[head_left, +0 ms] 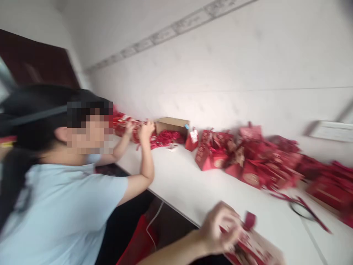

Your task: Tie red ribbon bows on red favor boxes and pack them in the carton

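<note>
My left hand [220,228] reaches in from the bottom, its fingers curled at the upper corner of a red and pale pink paper gift box [261,246]. This box has printed patterns and a dark red ribbon loop [249,220] sticking up from its top. The box is blurred, and its lower part runs out of the picture. I do not see my right hand. Beyond the box, a strip of red ribbon [314,215] lies on the white table [176,184] beside a dark ring-shaped item [300,209], which is too blurred to name.
Several red gift boxes [253,165] crowd along the wall. An open cardboard box [173,121] stands behind a heap of red ribbons [168,138]. At left a co-worker in a light blue shirt [68,206] handles red items. A white power strip [333,130] is by the wall.
</note>
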The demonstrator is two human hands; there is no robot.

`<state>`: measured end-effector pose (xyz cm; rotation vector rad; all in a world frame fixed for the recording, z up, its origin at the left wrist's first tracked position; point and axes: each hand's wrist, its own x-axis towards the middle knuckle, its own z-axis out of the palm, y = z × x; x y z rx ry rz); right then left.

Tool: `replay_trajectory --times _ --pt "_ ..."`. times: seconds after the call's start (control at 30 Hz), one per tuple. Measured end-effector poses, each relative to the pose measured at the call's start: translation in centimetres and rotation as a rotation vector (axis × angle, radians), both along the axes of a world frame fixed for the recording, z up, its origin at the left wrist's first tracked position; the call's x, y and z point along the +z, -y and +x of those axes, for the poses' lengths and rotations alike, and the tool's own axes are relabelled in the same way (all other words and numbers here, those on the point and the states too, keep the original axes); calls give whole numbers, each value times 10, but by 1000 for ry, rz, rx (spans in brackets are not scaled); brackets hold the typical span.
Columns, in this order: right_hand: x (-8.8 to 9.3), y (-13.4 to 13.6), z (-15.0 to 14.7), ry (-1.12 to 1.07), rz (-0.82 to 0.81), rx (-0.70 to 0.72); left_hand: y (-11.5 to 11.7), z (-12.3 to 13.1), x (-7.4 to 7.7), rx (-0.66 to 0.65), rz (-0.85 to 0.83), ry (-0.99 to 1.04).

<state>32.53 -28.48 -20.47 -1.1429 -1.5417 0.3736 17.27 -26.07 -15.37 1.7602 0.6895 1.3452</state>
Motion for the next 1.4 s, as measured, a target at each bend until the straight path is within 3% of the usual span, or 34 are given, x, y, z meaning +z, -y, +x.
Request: replay_trajectory --times 0.1,0.23,0.4,0.57,0.73,0.9,1.13,1.33,1.4 --pt "17 2 22 50 -47 -38 -26 12 1 82 232 41" --pt "27 -18 26 64 -72 -77 -58 23 -7 154 361 -45" --pt "48 -22 19 90 183 -266 -61 23 -5 91 372 -85" --pt "65 -28 17 147 206 -141 -63 19 13 81 410 -165" --pt "62 -33 15 136 200 -118 -67 21 21 -45 332 -180" --pt "59 -30 14 129 212 -150 -67 25 13 12 338 -160" --pt "62 -31 9 53 135 -193 -67 27 2 114 222 -107" --pt "66 -33 8 1 13 -188 -69 32 6 46 59 -53" --pt "65 -33 9 -38 -35 -166 -68 30 1 -11 -41 -12"
